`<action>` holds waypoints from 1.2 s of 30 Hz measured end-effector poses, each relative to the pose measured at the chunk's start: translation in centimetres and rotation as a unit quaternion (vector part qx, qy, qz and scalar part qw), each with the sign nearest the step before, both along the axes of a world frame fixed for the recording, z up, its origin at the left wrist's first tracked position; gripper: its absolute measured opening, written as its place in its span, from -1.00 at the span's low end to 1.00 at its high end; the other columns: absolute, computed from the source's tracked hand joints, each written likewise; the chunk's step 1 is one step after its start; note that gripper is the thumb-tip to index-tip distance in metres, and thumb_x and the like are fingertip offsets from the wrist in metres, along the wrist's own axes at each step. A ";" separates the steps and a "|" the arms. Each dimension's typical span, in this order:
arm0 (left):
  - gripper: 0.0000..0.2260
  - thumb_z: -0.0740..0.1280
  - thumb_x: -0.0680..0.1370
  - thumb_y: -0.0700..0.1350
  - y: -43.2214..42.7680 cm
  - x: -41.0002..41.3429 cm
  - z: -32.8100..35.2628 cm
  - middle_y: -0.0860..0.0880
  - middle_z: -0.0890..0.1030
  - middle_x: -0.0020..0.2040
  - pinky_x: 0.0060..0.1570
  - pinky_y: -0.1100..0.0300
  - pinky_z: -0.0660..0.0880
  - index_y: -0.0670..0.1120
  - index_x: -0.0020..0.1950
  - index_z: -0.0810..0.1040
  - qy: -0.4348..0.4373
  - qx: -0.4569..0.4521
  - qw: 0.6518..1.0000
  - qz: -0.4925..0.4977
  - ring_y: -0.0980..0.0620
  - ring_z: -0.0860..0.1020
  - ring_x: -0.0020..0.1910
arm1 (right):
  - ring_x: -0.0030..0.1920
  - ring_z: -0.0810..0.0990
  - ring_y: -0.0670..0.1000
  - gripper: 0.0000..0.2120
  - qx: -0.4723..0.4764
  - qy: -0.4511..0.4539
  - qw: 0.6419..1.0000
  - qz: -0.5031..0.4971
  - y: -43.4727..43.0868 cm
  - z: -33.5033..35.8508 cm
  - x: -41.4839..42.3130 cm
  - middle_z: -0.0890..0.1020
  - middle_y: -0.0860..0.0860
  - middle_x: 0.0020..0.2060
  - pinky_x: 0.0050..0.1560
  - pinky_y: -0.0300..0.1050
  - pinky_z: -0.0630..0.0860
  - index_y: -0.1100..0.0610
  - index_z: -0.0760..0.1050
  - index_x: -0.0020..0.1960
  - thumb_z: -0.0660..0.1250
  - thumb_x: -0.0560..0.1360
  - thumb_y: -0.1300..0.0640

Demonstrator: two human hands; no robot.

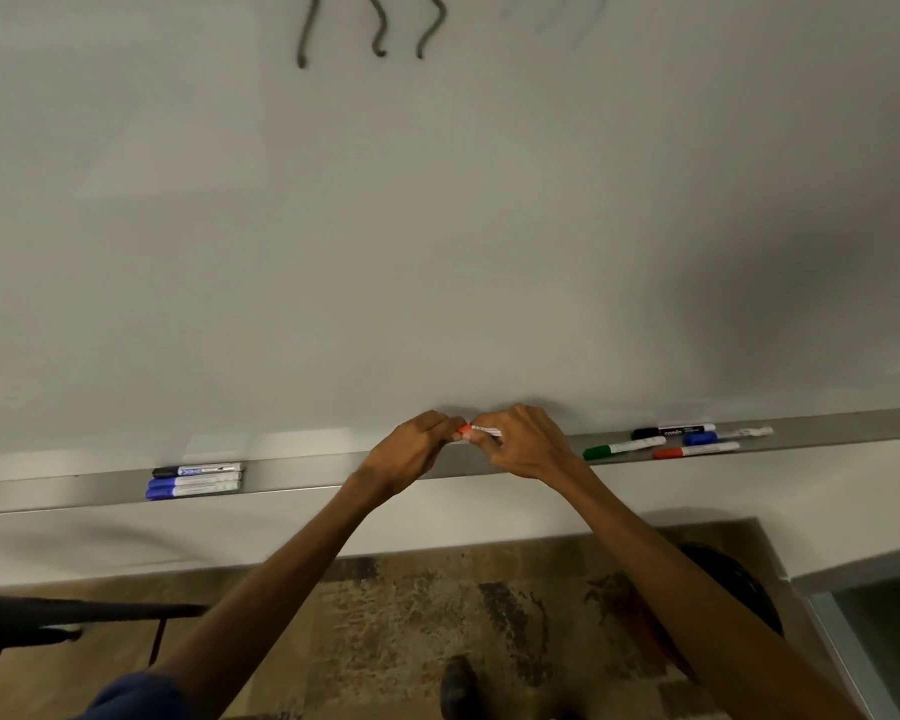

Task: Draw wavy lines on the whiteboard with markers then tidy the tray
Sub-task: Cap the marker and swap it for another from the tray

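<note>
A red marker sits between my two hands just above the tray. My left hand pinches its red cap end and my right hand curls round the white barrel. Three markers lie side by side on the tray to the left, and four more lie loosely to the right. Dark wavy lines mark the whiteboard above.

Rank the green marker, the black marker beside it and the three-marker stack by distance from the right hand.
1. Green marker, just right of the right hand, on the tray.
2. Black marker, farther right along the tray.
3. Three-marker stack, far left on the tray.
</note>
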State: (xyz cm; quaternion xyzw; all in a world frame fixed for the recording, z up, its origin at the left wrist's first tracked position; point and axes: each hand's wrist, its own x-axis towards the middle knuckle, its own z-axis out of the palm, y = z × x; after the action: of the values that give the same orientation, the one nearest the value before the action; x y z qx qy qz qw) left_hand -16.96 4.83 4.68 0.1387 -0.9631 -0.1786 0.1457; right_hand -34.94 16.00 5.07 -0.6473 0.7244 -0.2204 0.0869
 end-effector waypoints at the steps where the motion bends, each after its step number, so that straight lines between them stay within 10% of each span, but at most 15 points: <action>1: -0.68 0.07 0.63 -0.13 0.1 0.3 0.5 -0.17 0.61 0.05 -0.04 0.11 0.51 -0.15 0.25 0.53 0.007 -0.003 1.000 -0.001 -0.14 0.57 -0.03 | -0.32 0.61 0.01 -0.63 0.000 0.005 1.000 -0.003 0.0 0.6 0.2 0.69 0.02 -0.28 -0.32 -0.12 0.55 0.08 0.65 -0.07 0.20 0.56 -0.16; 14: -0.75 0.11 0.60 -0.22 2.7 3.2 6.4 -0.08 0.59 -0.10 -0.12 0.25 0.38 -0.18 0.18 0.53 0.056 -0.107 0.992 -0.020 0.02 0.45 -0.16 | -0.42 0.47 0.03 -0.46 0.023 0.006 0.999 -0.037 2.3 7.6 4.2 0.45 -0.01 -0.50 -0.41 -0.16 0.25 0.12 0.35 -0.39 0.18 0.53 -0.29; 21: -0.69 0.06 0.64 0.07 -1.3 11.9 12.1 -0.03 0.61 -0.08 -0.10 0.18 0.47 -0.06 0.15 0.51 0.140 -0.078 0.965 0.206 -0.06 0.58 -0.13 | -0.46 0.50 -0.07 -0.16 0.007 -0.079 0.978 -0.192 7.3 10.8 -1.8 0.49 -0.12 -0.56 -0.33 -0.12 0.43 0.15 0.45 -0.44 -0.04 0.30 -0.63; 31: -0.83 0.24 0.61 0.05 2.6 8.2 21.8 0.16 0.58 -0.07 -0.18 0.36 0.46 0.04 0.15 0.39 0.354 0.012 0.892 0.282 0.14 0.56 -0.15 | -0.33 0.51 -0.02 -0.82 -0.237 -0.255 0.933 -0.090 2.6 25.1 10.1 0.56 -0.04 -0.31 -0.26 -0.03 0.46 -0.03 0.42 0.14 0.11 0.64 -0.05; 36: -0.72 0.35 0.57 0.03 0.2 9.4 26.9 0.12 0.63 0.00 -0.09 0.46 0.44 0.02 0.25 0.45 0.445 0.015 0.838 0.316 0.20 0.59 -0.01 | -0.38 0.54 0.00 -0.66 -0.327 -0.232 0.915 -0.041 -0.6 30.3 14.7 0.57 0.05 -0.24 -0.36 -0.09 0.58 -0.09 0.17 0.32 0.20 0.62 0.11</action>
State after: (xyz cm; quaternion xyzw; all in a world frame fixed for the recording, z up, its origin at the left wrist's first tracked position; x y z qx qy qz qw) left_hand -7.55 5.05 31.58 0.3431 -0.6959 -0.1800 0.6046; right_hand -20.21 15.42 35.37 -0.5399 0.5969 -0.5929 0.0269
